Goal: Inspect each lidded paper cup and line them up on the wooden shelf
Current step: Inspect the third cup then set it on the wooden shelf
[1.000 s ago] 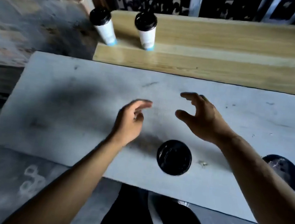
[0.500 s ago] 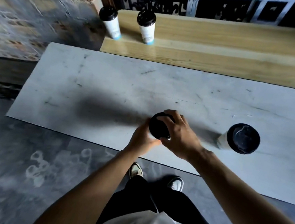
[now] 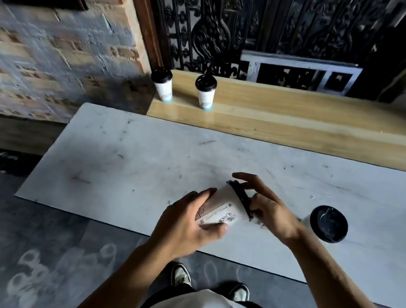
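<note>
A white paper cup (image 3: 226, 209) with a black lid is tipped on its side above the grey table (image 3: 123, 167), lid pointing right. My left hand (image 3: 185, 224) grips its body and base. My right hand (image 3: 265, 209) holds the lid rim with its fingers spread around it. Another lidded cup (image 3: 328, 226) stands upright on the table just right of my hands. Two lidded cups, one (image 3: 164, 85) and a second (image 3: 205, 91), stand side by side at the left end of the wooden shelf (image 3: 303, 117).
An ornate black metal grille (image 3: 238, 25) and a white frame rise behind the shelf. A brick wall (image 3: 42, 57) is at the left. My shoes (image 3: 182, 275) stand on the dark floor below the table's near edge.
Both hands closed on the cup that stood on the table, lifted it and tilted it onto its side. The camera view has pulled back and upward.
</note>
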